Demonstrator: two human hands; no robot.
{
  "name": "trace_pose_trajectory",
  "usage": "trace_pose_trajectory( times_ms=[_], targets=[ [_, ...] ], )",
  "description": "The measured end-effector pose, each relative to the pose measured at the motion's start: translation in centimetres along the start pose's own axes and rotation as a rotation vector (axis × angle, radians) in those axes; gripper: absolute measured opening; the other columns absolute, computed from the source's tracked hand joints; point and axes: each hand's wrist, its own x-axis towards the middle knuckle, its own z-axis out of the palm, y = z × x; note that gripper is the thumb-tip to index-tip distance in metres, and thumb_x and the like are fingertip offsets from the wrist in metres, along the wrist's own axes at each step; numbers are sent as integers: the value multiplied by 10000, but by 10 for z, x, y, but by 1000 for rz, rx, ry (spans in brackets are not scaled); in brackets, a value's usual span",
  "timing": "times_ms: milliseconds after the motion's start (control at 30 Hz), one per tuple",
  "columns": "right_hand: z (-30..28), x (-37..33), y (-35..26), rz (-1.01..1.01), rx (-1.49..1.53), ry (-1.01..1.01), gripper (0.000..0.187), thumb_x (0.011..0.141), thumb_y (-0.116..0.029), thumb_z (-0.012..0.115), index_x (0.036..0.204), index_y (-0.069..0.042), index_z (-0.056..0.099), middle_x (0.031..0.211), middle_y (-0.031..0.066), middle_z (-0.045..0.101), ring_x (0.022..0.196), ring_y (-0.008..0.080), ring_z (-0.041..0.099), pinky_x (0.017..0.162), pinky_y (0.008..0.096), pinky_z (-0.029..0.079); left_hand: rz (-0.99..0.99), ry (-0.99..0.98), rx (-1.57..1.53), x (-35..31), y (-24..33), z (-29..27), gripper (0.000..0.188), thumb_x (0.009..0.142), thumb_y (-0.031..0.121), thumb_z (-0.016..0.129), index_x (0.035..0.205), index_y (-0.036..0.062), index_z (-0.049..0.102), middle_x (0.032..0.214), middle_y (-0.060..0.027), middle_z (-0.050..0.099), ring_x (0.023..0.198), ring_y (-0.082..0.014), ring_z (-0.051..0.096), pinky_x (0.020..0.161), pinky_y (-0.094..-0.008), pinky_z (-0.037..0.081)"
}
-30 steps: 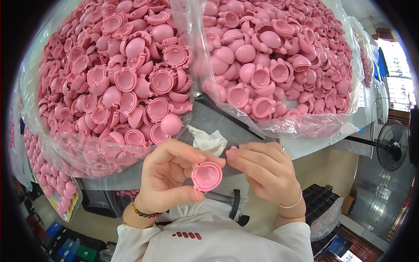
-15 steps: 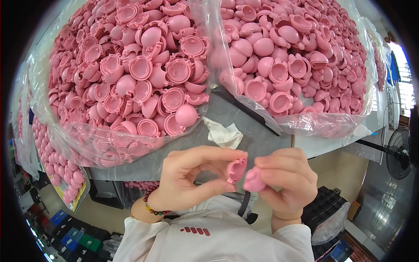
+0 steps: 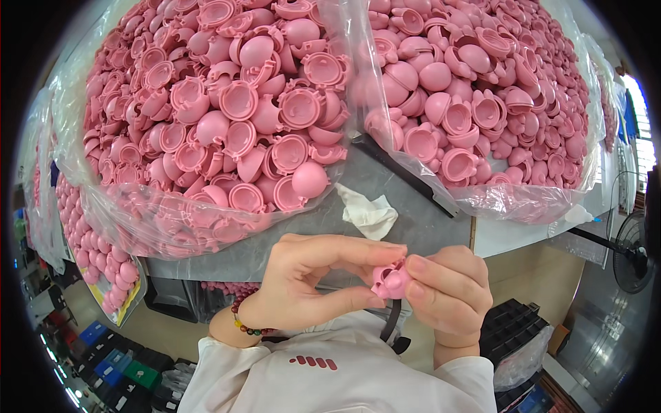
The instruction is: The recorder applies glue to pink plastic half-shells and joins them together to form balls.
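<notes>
Between my two hands, close to my chest, are two small pink plastic half shells point(image 3: 391, 281) pressed against each other. My left hand point(image 3: 313, 275) is closed on one half, with thumb and fingers pinching its rim. The other half, with rounded bumps on its outside, is pinched in the fingertips of my right hand point(image 3: 447, 292). A dark gap shows between the halves at the top. Fingers cover part of both pieces. Beyond my hands, a crumpled white cloth point(image 3: 368, 212) lies on the grey table point(image 3: 434, 237).
A clear bag heaped with pink half shells point(image 3: 237, 100) stands at the far left, another heap of bumpy pink shells point(image 3: 475, 117) at the far right. A black strip point(image 3: 403, 172) lies between them. Joined pink balls point(image 3: 100, 258) sit at the left; a black fan point(image 3: 630, 251) stands right.
My hands have come together, and the two pink halves, apart before, now touch. The left-hand half has turned. The whole view has shifted slightly.
</notes>
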Motion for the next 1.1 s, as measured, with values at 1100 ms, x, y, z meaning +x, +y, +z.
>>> trace_pose_trajectory(
  times_ms=[1100],
  targets=[
    [-131, -75, 80, 343, -726, 1247, 354, 792, -73, 588, 1094, 55, 455, 1055, 118, 515, 900, 166, 503, 729, 265, 420, 212, 58, 3, -6, -8, -1, 456, 643, 192, 786, 980, -48, 596, 909, -214, 611, 743, -198, 581, 620, -263, 474]
  ],
)
